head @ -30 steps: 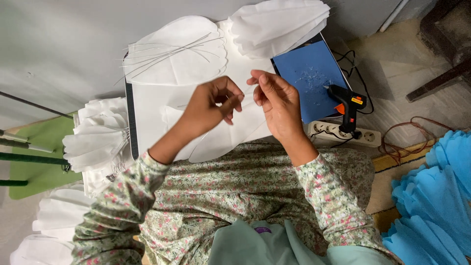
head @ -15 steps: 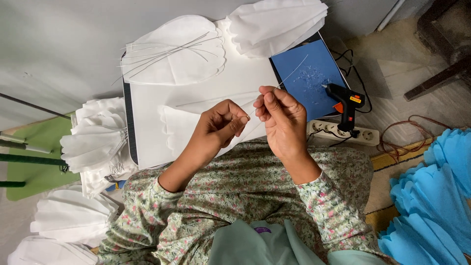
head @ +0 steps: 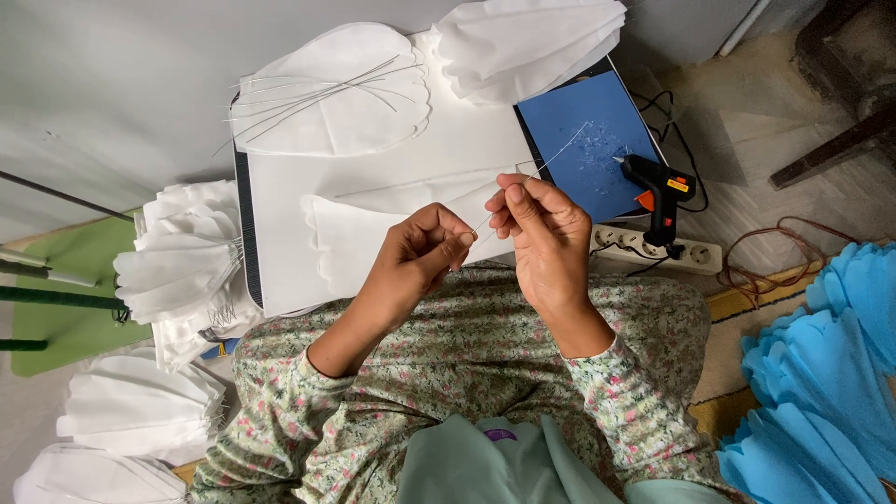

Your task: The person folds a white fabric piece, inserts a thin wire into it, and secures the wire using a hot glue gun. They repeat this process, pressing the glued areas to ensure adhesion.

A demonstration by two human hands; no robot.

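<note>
My left hand and my right hand meet over my lap, each pinching a thin silvery wire that runs up and right over the blue mat. Under both hands lies a folded white paper petal on a white board. My sleeves are floral.
A black and orange glue gun stands by a white power strip. More wires lie on a white paper petal at the back. White pleated paper fans sit left, blue ones right. A green stand is far left.
My hands have come closer together and now stretch the thin wire between them. The view has shifted slightly.
</note>
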